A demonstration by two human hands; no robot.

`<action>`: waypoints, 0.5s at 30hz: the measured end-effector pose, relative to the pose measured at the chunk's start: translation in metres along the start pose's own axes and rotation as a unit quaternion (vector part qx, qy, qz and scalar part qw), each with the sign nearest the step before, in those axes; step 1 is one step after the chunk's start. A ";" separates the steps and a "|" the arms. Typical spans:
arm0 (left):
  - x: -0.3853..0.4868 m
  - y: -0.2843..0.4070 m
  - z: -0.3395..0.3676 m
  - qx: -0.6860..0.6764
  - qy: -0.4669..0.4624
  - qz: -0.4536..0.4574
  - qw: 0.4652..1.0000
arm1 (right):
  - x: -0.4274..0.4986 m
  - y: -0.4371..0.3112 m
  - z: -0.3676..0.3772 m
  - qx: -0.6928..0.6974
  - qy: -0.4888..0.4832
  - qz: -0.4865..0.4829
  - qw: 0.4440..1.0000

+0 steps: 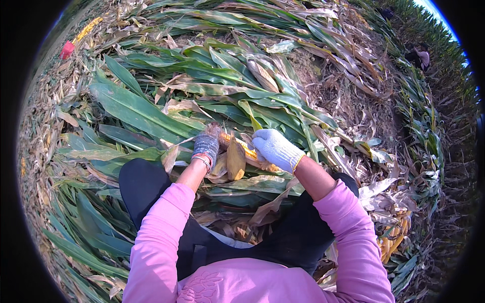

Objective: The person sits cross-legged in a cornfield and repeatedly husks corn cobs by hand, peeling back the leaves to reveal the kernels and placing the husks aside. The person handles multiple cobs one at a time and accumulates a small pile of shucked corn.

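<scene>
A yellow corn cob [249, 152], its dry husk [235, 159] partly peeled down, lies between my hands above my knees. My left hand [207, 143], in a dark grey knitted glove, grips the silk and husk at the cob's left end. In a white knitted glove, my right hand [273, 147] is closed around the cob toward its right end; its fingertips are partly hidden. Green and dry corn stalks with leaves [227, 102] lie under and beyond both hands. Another ear in its dry husk [263, 77] rests among the leaves farther out.
Husked yellow cobs [394, 236] are heaped low at the right, beside my right arm. At the upper left are a red item [67, 50] and a row of yellow cobs [88, 29]. Another person [420, 57] is at the far upper right, near standing corn [435, 34].
</scene>
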State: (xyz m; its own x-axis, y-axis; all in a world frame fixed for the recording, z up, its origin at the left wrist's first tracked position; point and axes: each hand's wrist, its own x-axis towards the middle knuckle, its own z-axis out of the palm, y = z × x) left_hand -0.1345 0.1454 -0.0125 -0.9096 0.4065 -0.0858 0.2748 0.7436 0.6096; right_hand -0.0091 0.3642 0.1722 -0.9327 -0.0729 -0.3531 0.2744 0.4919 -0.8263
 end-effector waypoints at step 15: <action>-0.007 0.055 -0.009 -0.436 0.026 -0.252 0.863 | -0.042 -0.027 -0.015 -0.152 -0.187 -0.074 0.968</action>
State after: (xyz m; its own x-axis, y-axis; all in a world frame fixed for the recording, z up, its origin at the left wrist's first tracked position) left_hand -0.1161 0.1788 0.0292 -0.8635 0.1072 -0.4929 -0.4798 0.1268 0.8682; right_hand 0.0188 0.3666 0.2159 -0.7915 -0.4422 -0.4219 0.0104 0.6804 -0.7328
